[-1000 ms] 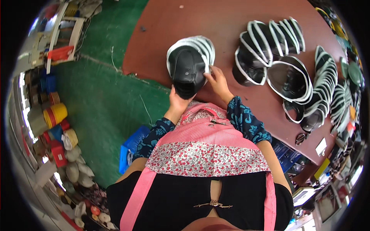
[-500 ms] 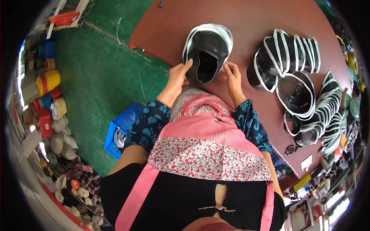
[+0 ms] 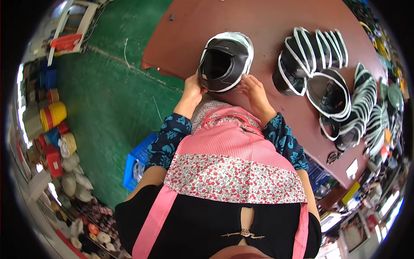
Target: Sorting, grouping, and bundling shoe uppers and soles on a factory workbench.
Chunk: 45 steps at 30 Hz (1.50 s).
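A black shoe upper point(image 3: 233, 55) with a white lower edge rests at the near edge of the table in front of me, its dark opening facing up. My left hand point(image 3: 192, 90) grips it at the near left side, with the thumb toward the opening and the other fingers partly hidden beneath. On the near right side, my right hand point(image 3: 254, 90) pinches the white edge between thumb and fingertips, the remaining fingers loosely bent.
On the reddish-brown table point(image 3: 207, 17), several nested black uppers point(image 3: 297, 56) with white edges lie to the right. More stacked uppers point(image 3: 361, 103) stand beyond them, near scissors point(image 3: 332, 157). A blue basket point(image 3: 137, 157) sits low at my left on the green floor point(image 3: 108, 112).
The shoe upper has tipped, so its opening now shows wider and farther from me, and its white edge appears along the near side. Both hands stay at its sides.
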Available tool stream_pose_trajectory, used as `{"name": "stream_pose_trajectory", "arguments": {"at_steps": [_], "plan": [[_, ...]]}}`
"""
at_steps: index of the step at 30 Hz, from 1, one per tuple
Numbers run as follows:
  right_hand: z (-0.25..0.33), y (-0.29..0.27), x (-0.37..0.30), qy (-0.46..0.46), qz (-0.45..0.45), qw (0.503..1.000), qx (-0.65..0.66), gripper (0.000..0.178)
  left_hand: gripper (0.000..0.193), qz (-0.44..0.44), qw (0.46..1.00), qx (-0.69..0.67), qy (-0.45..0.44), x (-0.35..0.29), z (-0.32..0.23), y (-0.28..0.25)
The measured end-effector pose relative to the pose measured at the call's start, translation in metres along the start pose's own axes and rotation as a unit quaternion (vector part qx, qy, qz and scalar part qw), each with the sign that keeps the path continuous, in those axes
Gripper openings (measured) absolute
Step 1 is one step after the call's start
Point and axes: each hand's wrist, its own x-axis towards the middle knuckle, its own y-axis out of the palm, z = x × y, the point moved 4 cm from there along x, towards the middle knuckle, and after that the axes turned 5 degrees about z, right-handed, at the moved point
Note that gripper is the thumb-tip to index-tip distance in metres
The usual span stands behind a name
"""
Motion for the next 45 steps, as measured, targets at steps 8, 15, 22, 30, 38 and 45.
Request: {"name": "stream_pose_trajectory", "arguments": {"at_steps": [8,15,22,30,38,45], "plan": [[0.02,0.073,-0.005,-0.093,0.01,0.993,0.075,0.018,0.024,-0.017,0.782,0.461,0.419,-0.068,-0.133,0.039],[0.008,0.097,-0.021,-0.223,-0.114,0.956,-0.153,0.022,0.031,0.035,0.652,0.588,0.477,-0.046,-0.167,0.032],[-0.022,0.075,-0.024,-0.147,-0.251,0.79,-0.54,0.05,0.027,0.079,0.505,0.766,0.39,0.106,-0.162,-0.046],[0.02,0.089,-0.065,-0.125,-0.221,0.913,-0.32,0.034,0.051,0.23,0.93,0.285,-0.02,0.004,-0.148,0.008],[0.02,0.118,-0.098,0.049,-0.132,0.99,0.026,0.071,0.052,0.381,0.903,-0.11,-0.166,-0.103,-0.18,0.087],[0.057,0.172,-0.079,-0.158,0.094,0.891,0.416,0.033,0.045,0.348,0.866,-0.309,-0.179,-0.08,-0.186,0.059]]}}
